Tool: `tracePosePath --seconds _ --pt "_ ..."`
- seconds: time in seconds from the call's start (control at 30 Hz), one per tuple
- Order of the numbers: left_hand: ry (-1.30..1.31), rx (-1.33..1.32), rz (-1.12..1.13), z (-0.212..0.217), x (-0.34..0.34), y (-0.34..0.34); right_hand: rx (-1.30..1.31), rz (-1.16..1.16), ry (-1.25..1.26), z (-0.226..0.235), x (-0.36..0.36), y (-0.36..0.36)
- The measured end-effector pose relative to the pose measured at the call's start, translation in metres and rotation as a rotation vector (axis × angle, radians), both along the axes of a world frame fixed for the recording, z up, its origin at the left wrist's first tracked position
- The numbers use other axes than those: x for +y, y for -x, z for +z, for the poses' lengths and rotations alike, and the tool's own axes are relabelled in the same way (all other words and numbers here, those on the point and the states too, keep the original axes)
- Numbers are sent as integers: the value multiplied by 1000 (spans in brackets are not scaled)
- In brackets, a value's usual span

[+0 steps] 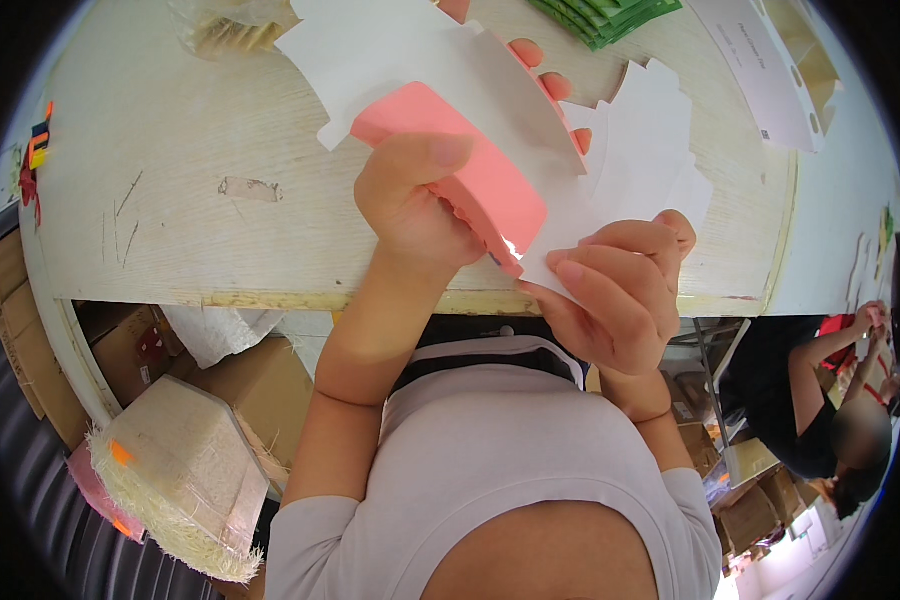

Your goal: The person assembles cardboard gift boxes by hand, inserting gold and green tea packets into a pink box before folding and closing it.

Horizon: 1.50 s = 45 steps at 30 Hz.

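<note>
pink carton [502,190] in l hand [410,200], w/ fingers curled

A long white card piece [770,85] on the far right of the table carries one line of small dark print [751,46], with a tiny dark square mark [765,134] near its lower end. Faint dark lettering runs along a brown cardboard box [14,335] at far left; a small white label [146,374] sits on another brown carton [110,345] beneath the table. From here, all is too small to read surely.
</note>
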<state>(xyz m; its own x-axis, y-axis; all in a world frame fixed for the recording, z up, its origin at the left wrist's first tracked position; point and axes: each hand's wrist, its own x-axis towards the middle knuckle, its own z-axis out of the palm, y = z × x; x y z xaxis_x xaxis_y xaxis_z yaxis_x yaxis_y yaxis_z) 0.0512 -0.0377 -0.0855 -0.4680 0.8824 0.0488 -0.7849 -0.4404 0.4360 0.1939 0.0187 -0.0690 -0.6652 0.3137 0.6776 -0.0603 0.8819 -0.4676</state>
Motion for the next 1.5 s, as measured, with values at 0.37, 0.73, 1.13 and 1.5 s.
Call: tracePosePath --seconds 0.37,0.73,1.13,1.5 --pt "-22 -72 -91 -2 -1 4 -59 -48 144 15 8 -2" --pt "-176 -217 -197 0 0 4 120 -55 309 -13 10 -6" --pt "-131 -57 -283 -6 5 7 94 98 608 -4 14 9" --pt "-214 5 -327 -10 4 4 89 18 770 -7 7 8"
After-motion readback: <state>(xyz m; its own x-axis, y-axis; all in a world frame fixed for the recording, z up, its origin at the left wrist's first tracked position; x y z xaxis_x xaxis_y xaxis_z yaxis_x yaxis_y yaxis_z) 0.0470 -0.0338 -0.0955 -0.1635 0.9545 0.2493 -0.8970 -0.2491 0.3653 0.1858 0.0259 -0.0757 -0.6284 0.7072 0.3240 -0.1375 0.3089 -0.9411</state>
